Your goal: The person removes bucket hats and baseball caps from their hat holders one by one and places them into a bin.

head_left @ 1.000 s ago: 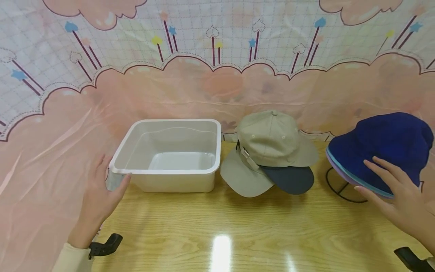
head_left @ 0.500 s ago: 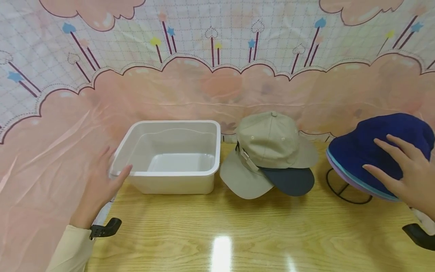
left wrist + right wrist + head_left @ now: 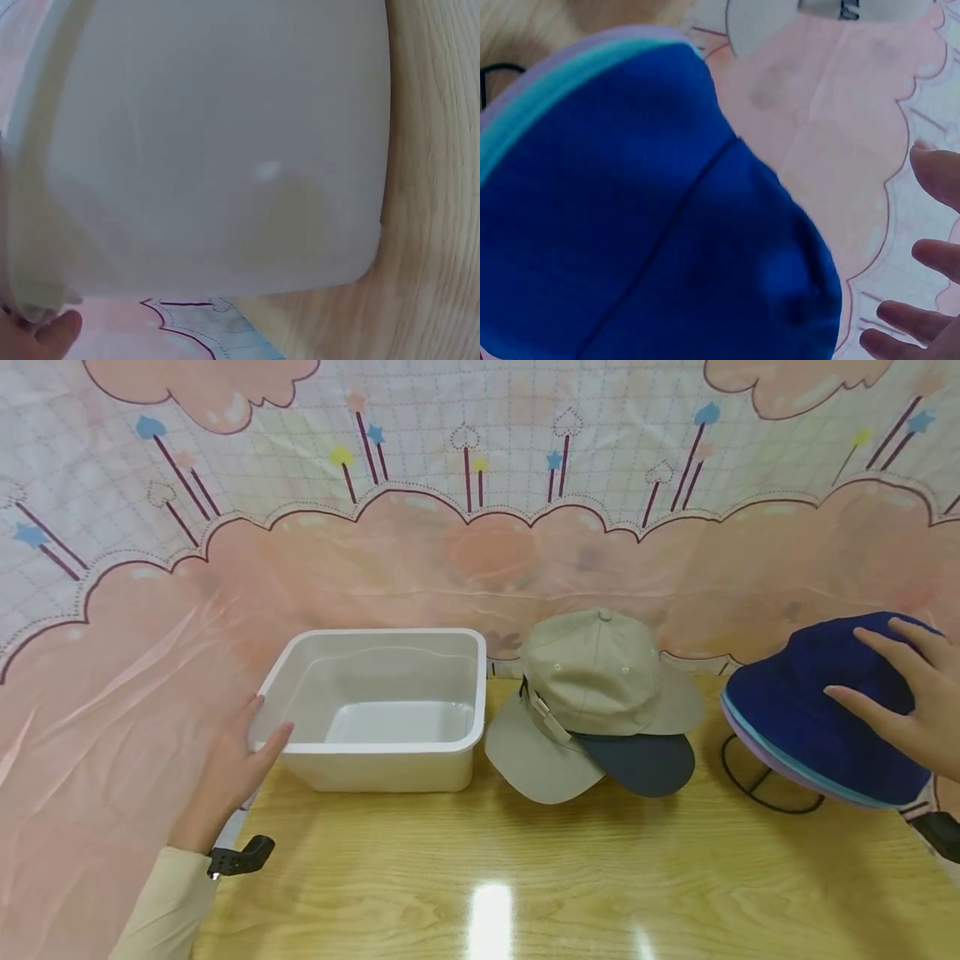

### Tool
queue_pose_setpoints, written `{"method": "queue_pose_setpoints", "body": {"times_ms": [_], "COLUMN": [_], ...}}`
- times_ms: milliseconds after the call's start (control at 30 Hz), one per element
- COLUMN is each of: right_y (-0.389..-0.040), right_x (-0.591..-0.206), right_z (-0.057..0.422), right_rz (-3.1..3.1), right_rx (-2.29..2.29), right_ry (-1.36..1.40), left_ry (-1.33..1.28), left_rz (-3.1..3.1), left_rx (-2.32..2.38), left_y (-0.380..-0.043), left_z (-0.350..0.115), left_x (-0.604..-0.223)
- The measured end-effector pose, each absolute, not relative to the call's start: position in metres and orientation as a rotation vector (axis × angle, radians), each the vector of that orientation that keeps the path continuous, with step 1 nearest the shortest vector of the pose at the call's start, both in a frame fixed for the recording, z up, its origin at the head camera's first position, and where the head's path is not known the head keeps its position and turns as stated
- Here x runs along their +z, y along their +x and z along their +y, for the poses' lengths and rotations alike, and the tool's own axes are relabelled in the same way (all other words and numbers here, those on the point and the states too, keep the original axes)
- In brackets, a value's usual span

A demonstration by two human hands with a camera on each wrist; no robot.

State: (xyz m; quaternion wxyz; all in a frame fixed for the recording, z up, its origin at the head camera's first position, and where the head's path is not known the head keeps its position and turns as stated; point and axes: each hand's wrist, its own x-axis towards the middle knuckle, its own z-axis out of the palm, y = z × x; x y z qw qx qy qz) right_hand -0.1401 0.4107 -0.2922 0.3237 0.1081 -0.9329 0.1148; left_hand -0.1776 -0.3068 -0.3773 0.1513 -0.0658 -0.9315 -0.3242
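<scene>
My left hand [image 3: 232, 768] is at the left side of a white plastic basin [image 3: 375, 772], its fingertips right at the rim and the thumb stretched over the front left corner. In the left wrist view the basin wall [image 3: 217, 150] fills most of the picture, with a fingertip [image 3: 60, 334] at the lower left. My right hand [image 3: 926, 702], fingers spread, overlaps a dark blue bucket hat [image 3: 817, 710] in the head view. The right wrist view shows a gap between its fingers [image 3: 934, 259] and the hat. Light blue and purple brims show beneath the hat.
Stacked caps stand in the middle: a beige cap [image 3: 592, 677] on top, with a dark grey brim [image 3: 645, 766] and another beige brim [image 3: 543, 760] below. A black wire stand [image 3: 787, 808] holds up the bucket hats. Behind the wooden table [image 3: 600, 877] hangs a patterned cloth [image 3: 495, 552].
My right hand has moved up and to the right over the blue hat, fingers spreading. The left hand has shifted slightly right, closer against the basin rim. Basin and hats stay put.
</scene>
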Motion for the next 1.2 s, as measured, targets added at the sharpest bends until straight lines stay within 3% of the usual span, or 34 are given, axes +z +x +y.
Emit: {"method": "queue_pose_setpoints", "body": {"times_ms": [500,1200], "right_y": [-0.166,-0.189], "right_x": [-0.283,-0.28], "right_z": [0.431,0.449], "right_rz": [-2.646,-2.692], "right_rx": [0.425,0.38], "right_ry": [0.073,0.127], "left_ry": [-0.207,-0.052], "left_rz": [-2.565,-2.46], "left_rx": [-0.954,-1.032], "left_y": [-0.175,-0.177], "left_z": [-0.311,-0.305], "left_x": [-0.392,-0.403]}}
